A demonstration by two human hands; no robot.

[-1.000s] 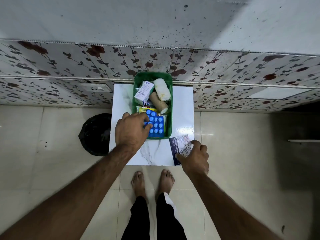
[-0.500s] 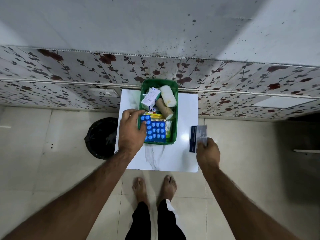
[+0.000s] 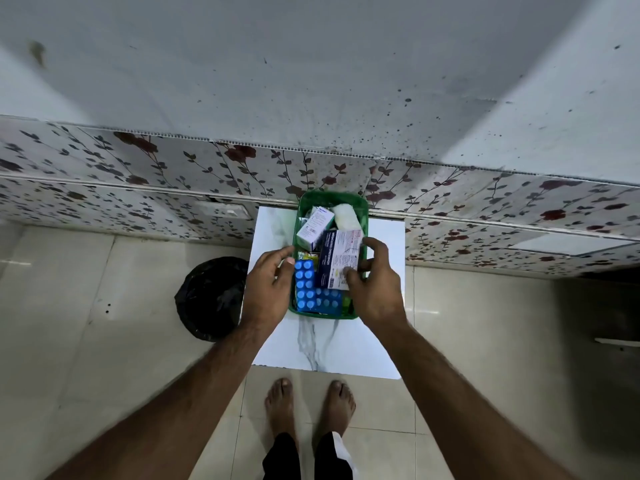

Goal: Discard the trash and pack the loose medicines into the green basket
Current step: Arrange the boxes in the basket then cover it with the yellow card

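Note:
The green basket [image 3: 360,202] stands on a small white marble-look table [image 3: 346,348] against the wall. Inside it lie blue blister strips [image 3: 306,282], a white and blue medicine box [image 3: 315,227], a white roll [image 3: 346,218] and a yellow packet [image 3: 308,256]. My right hand [image 3: 375,285] holds a dark blue and white medicine packet [image 3: 337,258] over the basket's middle, pinched between thumb and fingers. My left hand [image 3: 268,287] rests at the basket's left rim with fingers apart, its fingertips beside the blister strips, holding nothing.
A black-lined trash bin [image 3: 207,296] stands on the tiled floor just left of the table. A floral-patterned wall panel [image 3: 138,181] runs behind the table. My bare feet [image 3: 310,407] are at the table's near edge.
My right hand lifted the blue and white packet from the table's right edge and carried it left over the basket. My left hand let go of the blister strips and shifted to the left rim.

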